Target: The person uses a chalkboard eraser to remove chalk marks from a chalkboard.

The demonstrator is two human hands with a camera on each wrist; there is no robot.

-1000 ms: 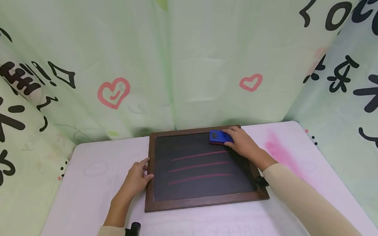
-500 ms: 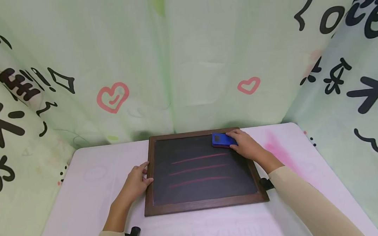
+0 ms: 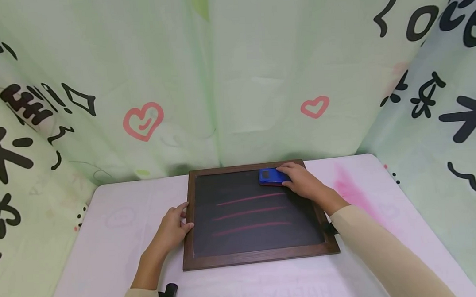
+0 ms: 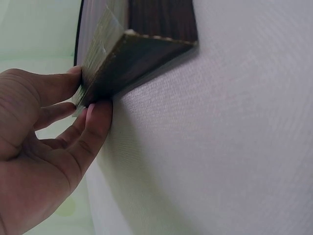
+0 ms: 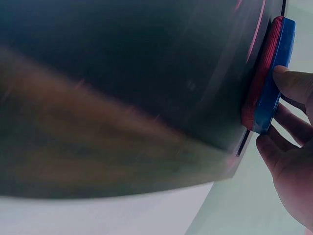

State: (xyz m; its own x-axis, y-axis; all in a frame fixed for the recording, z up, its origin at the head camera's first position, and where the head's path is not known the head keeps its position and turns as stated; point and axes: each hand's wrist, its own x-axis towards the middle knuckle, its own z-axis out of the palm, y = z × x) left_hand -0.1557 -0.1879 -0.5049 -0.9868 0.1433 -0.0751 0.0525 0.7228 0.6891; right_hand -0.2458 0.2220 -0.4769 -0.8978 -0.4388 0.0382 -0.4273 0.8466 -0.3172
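A small blackboard [image 3: 242, 237] in a brown wooden frame lies on the white table, with three pink chalk lines [image 3: 250, 214] across its middle. My right hand [image 3: 305, 183] grips a blue chalkboard eraser [image 3: 268, 177] near the top right of the board. In the right wrist view the red underside of the eraser [image 5: 276, 78] faces the writing surface, thumb on one side and fingers on the other. My left hand [image 3: 172, 226] holds the left edge of the frame. Seen from the left wrist, the thumb and fingers [image 4: 93, 132] pinch that edge from both sides.
The table [image 3: 122, 242] has a pink smear [image 3: 353, 190] to the right of the board. Pale green curtains [image 3: 255, 77] with hearts and black lettering stand close behind the table and along both sides. A black wrist strap mount [image 3: 167, 294] sits at the left cuff.
The right hand slid the eraser slightly right, then back left along the top of the board. The left hand has stayed at the frame's left edge.
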